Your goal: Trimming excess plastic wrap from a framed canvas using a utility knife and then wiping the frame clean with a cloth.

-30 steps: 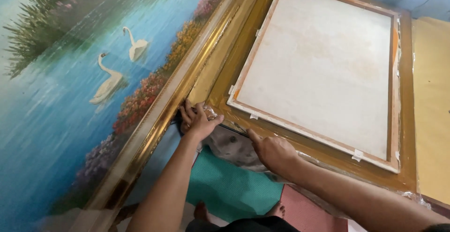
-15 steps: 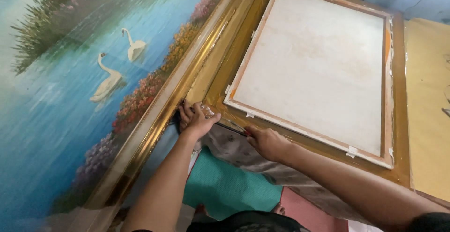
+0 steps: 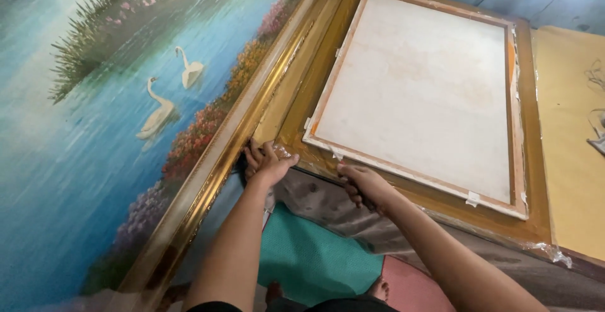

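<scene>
Both hands gripping the near edge of the gold-framed canvas (image 3: 422, 98).

My left hand (image 3: 268, 164) is pressing flat at the frame's near left corner, grip open on crinkly plastic wrap (image 3: 296, 161). My right hand (image 3: 365, 186) is curling closed over the frame's near rail. The frame is lying face down beside the swan painting (image 3: 126, 116). I am judging it stiff, fairly heavy, slippery under wrap; rails are safest.

**Around the frame: a lake scene, paper and mats**

A large painting (image 3: 107, 116) is leaning along the left — two white swans (image 3: 170, 94) are floating on blue water, with reeds behind and a band of red and purple flowers running beside its gilded moulding (image 3: 233, 142). A yellowish sheet (image 3: 567, 142) is lying at the right. Below, a teal mat (image 3: 309, 261) is showing — a pink one (image 3: 409, 283) is lying beside it.
</scene>
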